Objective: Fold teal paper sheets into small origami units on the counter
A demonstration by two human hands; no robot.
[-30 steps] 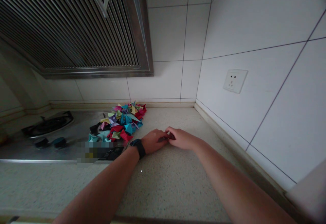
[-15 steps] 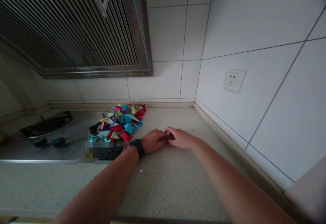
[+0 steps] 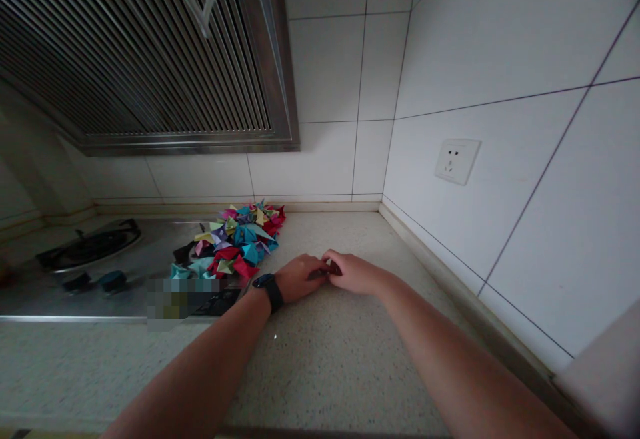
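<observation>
My left hand point(image 3: 301, 276), with a black watch point(image 3: 270, 290) on its wrist, rests over the counter with its fingers curled inward. Its fingertips meet those of my right hand point(image 3: 353, 272), which is closed in a pinch. Between the fingertips is a small, dark reddish patch, but the fingers cover most of it and I cannot tell what it is. To the left of both hands lies a pile of folded paper cranes point(image 3: 245, 232) in blue, red, yellow, pink and purple.
The pile spreads over the right part of a steel gas stove point(image 3: 155, 246) with a black burner and knobs point(image 3: 114, 281). A range hood point(image 3: 200, 142) hangs above. The speckled counter point(image 3: 325, 372) meets a tiled wall with a socket point(image 3: 457, 160) on the right.
The view has shifted very slightly. Both hands stay together in the same spot with almost no visible movement, and the paper pile is the same.
</observation>
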